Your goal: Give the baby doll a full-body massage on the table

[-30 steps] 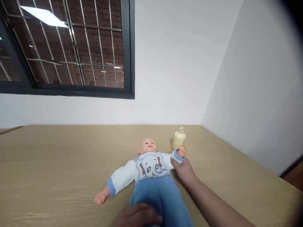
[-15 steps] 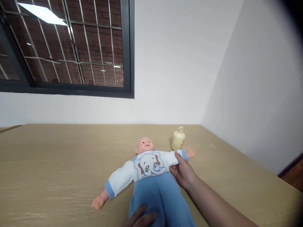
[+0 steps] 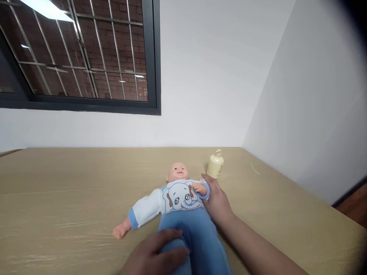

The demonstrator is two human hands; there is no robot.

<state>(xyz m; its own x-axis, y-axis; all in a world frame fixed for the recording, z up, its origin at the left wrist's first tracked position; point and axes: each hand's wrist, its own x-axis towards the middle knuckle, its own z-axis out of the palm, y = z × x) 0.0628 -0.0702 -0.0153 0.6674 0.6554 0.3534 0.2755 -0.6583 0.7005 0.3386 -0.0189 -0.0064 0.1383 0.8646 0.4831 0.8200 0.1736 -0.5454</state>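
Doll (image 3: 181,196) on its back on the table (image 3: 71,198); left hand's (image 3: 150,254) fingers holding its leg (image 3: 182,266), right hand (image 3: 220,202) against its bent arm (image 3: 201,189), grip hard to tell!

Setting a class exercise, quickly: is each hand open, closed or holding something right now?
Left hand: closed around a blue trouser leg of the doll.
Right hand: against the doll's bent arm; whether closed on it cannot be told.
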